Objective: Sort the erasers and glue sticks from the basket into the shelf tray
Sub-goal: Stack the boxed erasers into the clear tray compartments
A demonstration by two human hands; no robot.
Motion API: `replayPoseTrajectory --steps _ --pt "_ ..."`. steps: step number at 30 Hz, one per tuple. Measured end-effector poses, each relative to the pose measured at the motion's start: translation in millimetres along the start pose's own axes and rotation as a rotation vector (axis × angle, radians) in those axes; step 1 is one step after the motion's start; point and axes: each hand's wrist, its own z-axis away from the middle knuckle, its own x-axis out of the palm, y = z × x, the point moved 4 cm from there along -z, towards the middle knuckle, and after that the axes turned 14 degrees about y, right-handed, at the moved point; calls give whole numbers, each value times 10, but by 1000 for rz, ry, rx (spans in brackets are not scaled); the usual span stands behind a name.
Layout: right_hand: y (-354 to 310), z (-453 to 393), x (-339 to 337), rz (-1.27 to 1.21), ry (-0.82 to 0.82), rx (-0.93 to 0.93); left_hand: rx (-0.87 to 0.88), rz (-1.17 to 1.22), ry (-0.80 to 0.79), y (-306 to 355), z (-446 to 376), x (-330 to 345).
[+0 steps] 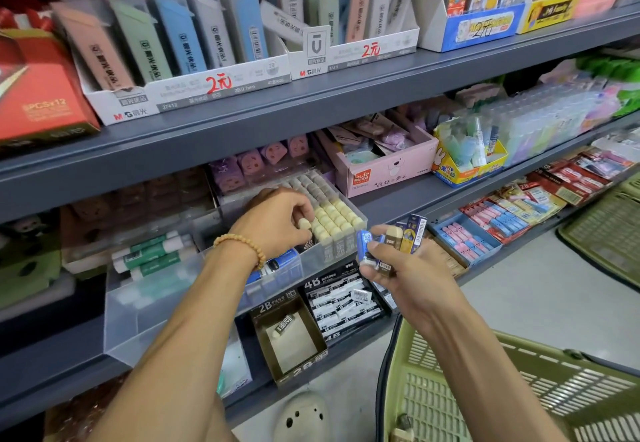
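Now a cream eraser (304,224) is being pinched between the fingertips of the left hand (277,221), right at the near edge of the clear tray (360,214) on the middle shelf (408,199), where rows of cream and grey erasers are standing upright. The left fingers are curled down around that eraser, with the knuckles up and the forearm reaching in from the lower left; a bead bracelet (242,244) is being worn on the wrist. A bunch of erasers (389,242), blue, tan and dark-sleeved, is being gripped in the right hand (405,268), fingers closed round them, palm turned partly up, just right of the tray and apart from the left hand. Green-labelled glue sticks (152,254) are lying in a clear bin (138,320) to the left. A green basket (502,389) is sitting below the right forearm, and a second one (609,230) is lying on the floor at far right.
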Motion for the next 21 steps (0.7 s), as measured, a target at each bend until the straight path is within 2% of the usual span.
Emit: replayPoseTrajectory --steps 5,12,15,18,21 --pt "23 -2 -13 -32 -19 10 48 -97 -31 22 -29 67" --pt "63 1 -19 -8 -77 -3 54 -87 -39 -33 -24 60" --pt "48 2 8 19 -93 -30 19 32 -26 -40 7 -14" --pt "-6 12 106 47 -119 -81 -42 273 90 21 102 -180" --pt "-99 50 310 72 -189 -102 -77 508 25 70 250 -303"
